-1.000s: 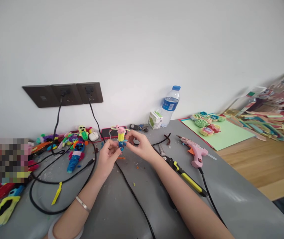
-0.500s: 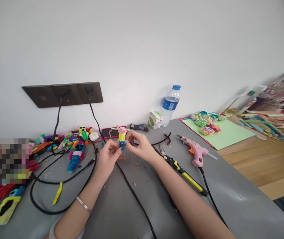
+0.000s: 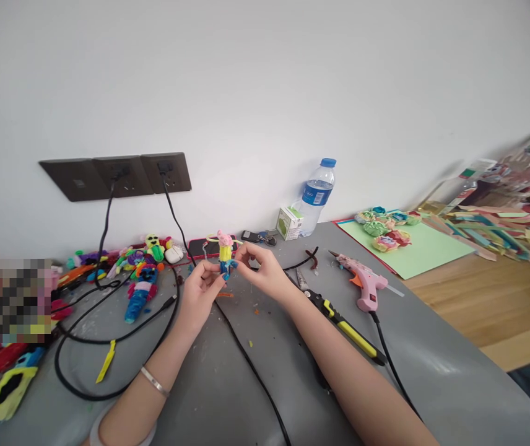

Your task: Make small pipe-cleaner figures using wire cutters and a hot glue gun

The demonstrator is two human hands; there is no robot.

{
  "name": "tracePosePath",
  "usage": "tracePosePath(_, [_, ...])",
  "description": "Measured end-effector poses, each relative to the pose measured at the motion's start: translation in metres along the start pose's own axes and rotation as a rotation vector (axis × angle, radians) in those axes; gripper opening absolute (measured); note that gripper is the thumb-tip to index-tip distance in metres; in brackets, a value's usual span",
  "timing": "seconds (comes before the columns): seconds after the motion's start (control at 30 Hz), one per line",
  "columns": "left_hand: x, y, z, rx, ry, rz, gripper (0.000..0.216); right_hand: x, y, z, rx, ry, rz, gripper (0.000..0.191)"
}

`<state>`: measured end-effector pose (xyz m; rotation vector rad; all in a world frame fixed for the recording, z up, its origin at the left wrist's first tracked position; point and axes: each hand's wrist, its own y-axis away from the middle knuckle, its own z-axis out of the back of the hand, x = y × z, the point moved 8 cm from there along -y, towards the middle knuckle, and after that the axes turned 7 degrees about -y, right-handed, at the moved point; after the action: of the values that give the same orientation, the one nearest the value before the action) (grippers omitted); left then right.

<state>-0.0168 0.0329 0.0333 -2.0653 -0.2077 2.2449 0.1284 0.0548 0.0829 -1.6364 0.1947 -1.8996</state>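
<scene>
Both hands meet over the middle of the grey table (image 3: 228, 396), pinching a small upright figure (image 3: 225, 251) with a pink head, yellow body and blue base. My left hand (image 3: 200, 291) grips its blue bottom from the left. From the right, my right hand (image 3: 262, 272) holds it with fingertips at the body and base. A silver bracelet sits on my left wrist.
Pink glue gun (image 3: 362, 282) and yellow-handled cutters (image 3: 339, 322) lie right of my hands. Black cables (image 3: 107, 322) run from wall sockets (image 3: 116, 176). Colourful figures (image 3: 142, 272) lie left. A water bottle (image 3: 316, 198), small green box (image 3: 289, 224), green paper sheet (image 3: 413, 248) stand behind.
The hands and figure stay almost in place; the figure has turned slightly between the fingertips.
</scene>
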Motion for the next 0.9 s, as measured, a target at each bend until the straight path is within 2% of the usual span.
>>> tracePosePath(0.43, [-0.008,-0.001,0.001,-0.011,-0.046,-0.055,0.027,0.002,0.0,0.0,-0.003,-0.027,-0.01,0.012])
tracePosePath(0.9, [-0.006,0.0,-0.001,0.007,-0.011,-0.005,0.031,0.003,0.0,0.0,-0.002,-0.01,0.015,0.011])
